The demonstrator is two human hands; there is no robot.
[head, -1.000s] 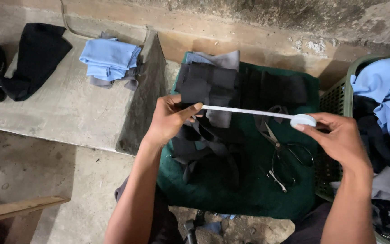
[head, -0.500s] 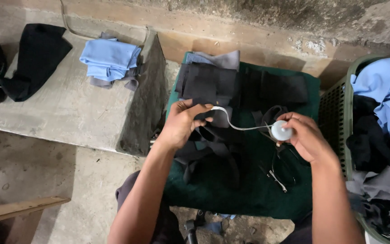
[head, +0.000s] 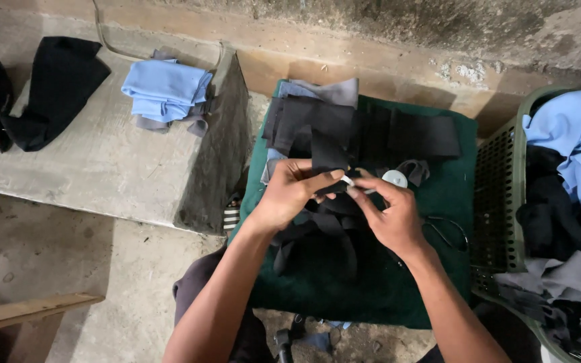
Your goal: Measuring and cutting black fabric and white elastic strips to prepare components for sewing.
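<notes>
Both hands have closed together since earlier: left hand [head: 289, 195] and right hand [head: 390, 216] pinch the white tape [head: 348, 180], thin, limp, light; grip its end, mid green cloth [head: 452, 195].

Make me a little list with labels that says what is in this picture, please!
Left hand: pinches the end of a white tape against a black cloth strip
Right hand: fingers at the same tape end
Tape roll: small, round, white, on the cloth behind the right hand
Work surface: dark green cloth with black and grey fabric pieces
Scissors: lying right of the hands
Basket: green, holding blue, black and grey clothes
Concrete ledge: folded blue cloth, black garment
</notes>
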